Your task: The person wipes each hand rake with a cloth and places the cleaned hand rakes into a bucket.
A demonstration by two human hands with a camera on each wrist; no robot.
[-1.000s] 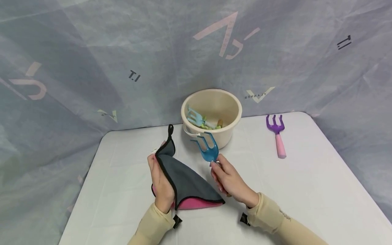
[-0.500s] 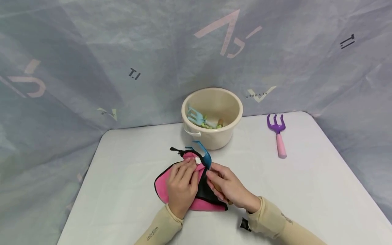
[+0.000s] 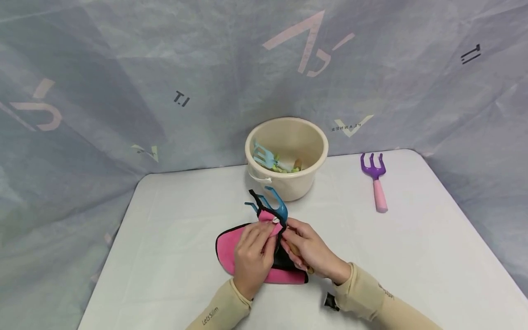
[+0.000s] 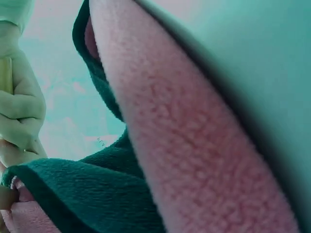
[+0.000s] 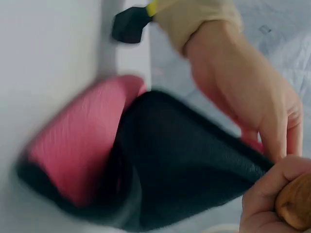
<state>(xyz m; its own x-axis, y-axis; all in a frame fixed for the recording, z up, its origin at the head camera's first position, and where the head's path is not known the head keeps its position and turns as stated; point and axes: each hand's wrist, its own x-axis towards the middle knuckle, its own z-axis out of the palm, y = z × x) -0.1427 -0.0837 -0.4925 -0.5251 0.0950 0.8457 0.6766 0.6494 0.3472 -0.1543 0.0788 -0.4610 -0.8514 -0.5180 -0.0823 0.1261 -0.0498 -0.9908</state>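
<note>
My right hand (image 3: 315, 251) grips the wooden handle (image 5: 295, 204) of a blue three-pronged hand fork (image 3: 281, 207), whose prongs point away from me. In my left hand (image 3: 252, 263) is a pink and dark grey cloth (image 3: 228, 250) with black edging, pinched near its looped corner against the base of the prongs. The rest of the cloth hangs and folds below both hands. Its fleecy pink side (image 4: 180, 121) fills much of the left wrist view. In the right wrist view, the dark side (image 5: 180, 155) stretches toward the fingers. Cloth and fingers hide part of the fork.
Just beyond the hands stands a cream bucket (image 3: 290, 187) holding a light-blue hand fork (image 3: 264, 157) and small green and brown pieces. A purple hand fork with a pink handle (image 3: 380, 197) lies on the white table (image 3: 420, 247) at the right. A grey curtain (image 3: 206, 55) hangs behind.
My left hand has come from the left to the fork, bringing the cloth's corner to its prongs and turning the pink side up. My right hand has stayed nearly in place, gripping the fork.
</note>
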